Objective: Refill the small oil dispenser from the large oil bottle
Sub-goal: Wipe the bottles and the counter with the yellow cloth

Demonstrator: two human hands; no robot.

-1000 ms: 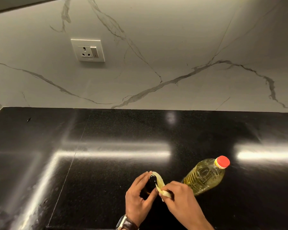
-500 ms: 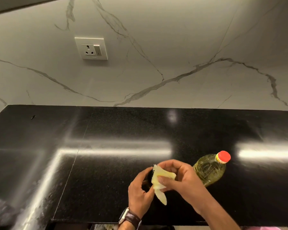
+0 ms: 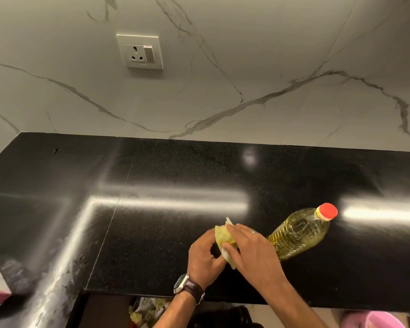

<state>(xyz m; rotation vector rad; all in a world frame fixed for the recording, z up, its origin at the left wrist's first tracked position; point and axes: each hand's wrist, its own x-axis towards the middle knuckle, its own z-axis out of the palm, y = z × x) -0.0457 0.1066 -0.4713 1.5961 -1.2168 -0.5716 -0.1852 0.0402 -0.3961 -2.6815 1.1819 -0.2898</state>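
Black counter [image 3: 175, 233]: capped amber oil bottle [image 3: 298, 233]

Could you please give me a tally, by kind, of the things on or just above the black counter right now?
Oil bottles: 1, the large oil bottle with its red cap
Yellowish tissues: 1, the tissue
Hands: 2, left hand and right hand, both on the tissue
Total: 4
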